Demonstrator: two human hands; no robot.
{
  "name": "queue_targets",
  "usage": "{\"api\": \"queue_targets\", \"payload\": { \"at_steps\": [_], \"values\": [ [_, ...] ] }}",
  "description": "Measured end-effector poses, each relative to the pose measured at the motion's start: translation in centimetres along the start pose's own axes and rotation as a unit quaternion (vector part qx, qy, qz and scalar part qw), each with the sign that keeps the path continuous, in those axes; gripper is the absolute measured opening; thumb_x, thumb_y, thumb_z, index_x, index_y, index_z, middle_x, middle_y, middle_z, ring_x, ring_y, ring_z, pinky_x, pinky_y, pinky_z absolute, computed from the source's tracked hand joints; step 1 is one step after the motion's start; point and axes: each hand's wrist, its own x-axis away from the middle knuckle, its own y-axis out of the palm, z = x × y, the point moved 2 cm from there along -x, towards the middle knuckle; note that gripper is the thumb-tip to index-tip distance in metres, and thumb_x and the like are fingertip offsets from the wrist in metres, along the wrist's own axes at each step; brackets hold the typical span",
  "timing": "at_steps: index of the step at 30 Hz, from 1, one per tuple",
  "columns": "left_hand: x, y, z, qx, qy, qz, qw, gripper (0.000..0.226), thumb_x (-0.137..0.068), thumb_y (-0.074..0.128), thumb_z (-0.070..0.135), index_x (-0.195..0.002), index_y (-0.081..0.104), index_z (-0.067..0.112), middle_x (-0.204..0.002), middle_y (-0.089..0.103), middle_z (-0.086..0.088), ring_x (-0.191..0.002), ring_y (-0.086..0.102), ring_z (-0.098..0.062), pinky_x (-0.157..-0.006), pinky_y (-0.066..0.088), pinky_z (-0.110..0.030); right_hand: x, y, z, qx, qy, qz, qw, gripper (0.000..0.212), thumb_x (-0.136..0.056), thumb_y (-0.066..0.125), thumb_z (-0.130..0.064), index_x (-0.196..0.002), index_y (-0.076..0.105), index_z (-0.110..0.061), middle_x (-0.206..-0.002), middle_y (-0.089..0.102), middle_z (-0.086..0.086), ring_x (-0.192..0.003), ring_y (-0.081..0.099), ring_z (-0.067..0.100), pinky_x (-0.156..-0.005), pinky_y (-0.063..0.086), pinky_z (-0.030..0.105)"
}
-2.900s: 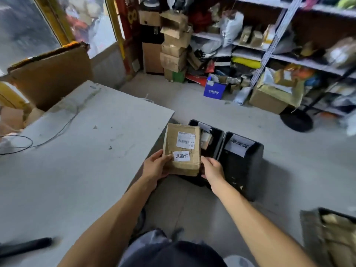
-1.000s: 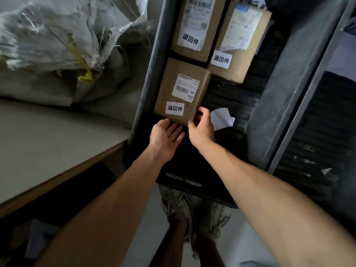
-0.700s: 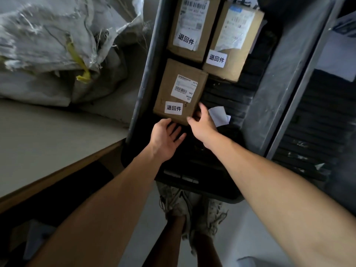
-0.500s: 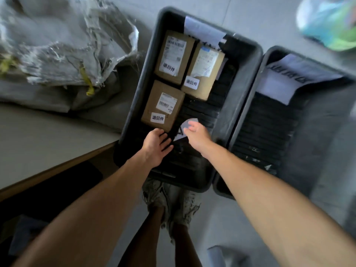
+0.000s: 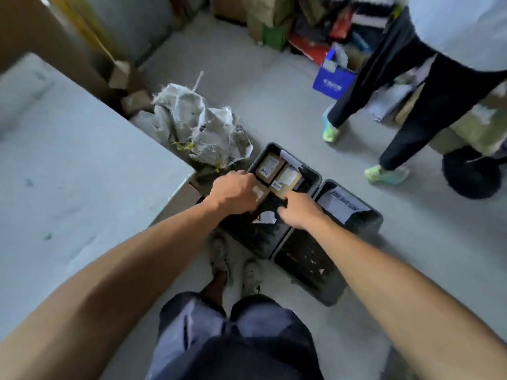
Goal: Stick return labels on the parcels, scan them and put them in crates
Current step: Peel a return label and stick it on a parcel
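Two dark crates stand side by side on the floor in front of my feet. The left crate [image 5: 315, 175] holds three brown parcels with white labels: one at the far left [image 5: 269, 168], one beside it [image 5: 286, 179], and a nearer one [image 5: 260, 193] mostly hidden by my left hand. My left hand [image 5: 233, 194] hovers over that parcel, fingers loosely curled, holding nothing. Above the crate's middle, my right hand [image 5: 299, 209] is also empty. A white paper scrap [image 5: 264, 217] lies on the crate's floor. The right crate [image 5: 375, 215] holds only a white sheet [image 5: 340, 205].
A grey table [image 5: 68, 174] fills the left side. A crumpled woven sack [image 5: 203, 130] lies behind the crates. Another person's legs [image 5: 411, 105] stand at the right, near a blue bag [image 5: 332, 80] and a dark round base [image 5: 469, 174]. Cluttered boxes line the back.
I set the parcel down in the left crate beside the other two and let go. My head has risen, so both crates and my empty hands now look farther off.
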Motion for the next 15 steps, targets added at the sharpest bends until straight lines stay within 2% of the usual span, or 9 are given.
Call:
{"api": "queue_targets", "payload": {
  "at_steps": [1,3,5,10,15],
  "values": [
    [1.9,-1.2,-0.5,-0.042,0.000,0.033,0.999,0.035,-0.093,0.049,0.041,-0.119,0.064,0.023,-0.118,0.062,-0.004,-0.115,0.059,-0.028,-0.090,0.048,-0.040,1.4,-0.9,-1.7,0.096,-0.035,0.020,0.995,0.037,-0.096,0.055,-0.030,-0.129,0.055,-0.015,-0.127,0.061,0.011,-0.116,0.056,0.031,-0.094,0.051,0.040],
    [5.9,-3.4,-2.2,-0.114,-0.021,0.100,0.988,0.033,-0.090,0.052,0.036,-0.118,0.063,0.021,-0.118,0.061,-0.003,-0.114,0.057,-0.027,-0.089,0.045,-0.038,3.3,-2.6,-5.8,0.260,-0.111,0.079,0.956,0.037,-0.094,0.055,-0.029,-0.128,0.054,-0.015,-0.130,0.059,0.010,-0.123,0.051,0.031,-0.096,0.047,0.041],
    [10.4,-5.1,-4.9,-0.166,-0.076,0.143,0.973,0.032,-0.085,0.058,0.030,-0.114,0.062,0.019,-0.116,0.061,-0.003,-0.112,0.055,-0.026,-0.088,0.041,-0.036,5.0,-3.6,-10.5,0.344,-0.160,0.124,0.917,0.041,-0.093,0.056,-0.032,-0.131,0.051,-0.015,-0.134,0.057,0.010,-0.127,0.049,0.030,-0.098,0.044,0.041],
    [23.5,-6.3,-13.6,-0.148,-0.247,0.191,0.938,0.030,-0.087,0.051,0.020,-0.114,0.060,0.012,-0.116,0.059,-0.009,-0.110,0.053,-0.031,-0.087,0.038,-0.039,9.7,-1.4,-23.9,0.400,-0.249,0.182,0.863,0.048,-0.094,0.055,-0.036,-0.137,0.046,-0.018,-0.142,0.050,0.008,-0.133,0.044,0.031,-0.101,0.042,0.042],
    [38.0,-3.9,-21.8,-0.079,-0.398,0.220,0.887,0.034,-0.092,0.051,0.031,-0.120,0.059,0.013,-0.123,0.059,-0.009,-0.115,0.054,-0.031,-0.090,0.041,-0.039,16.8,6.4,-35.9,0.426,-0.390,0.184,0.795,0.045,-0.098,0.049,-0.039,-0.137,0.045,-0.016,-0.138,0.051,0.009,-0.128,0.048,0.030,-0.094,0.043,0.040]
  ]
}}
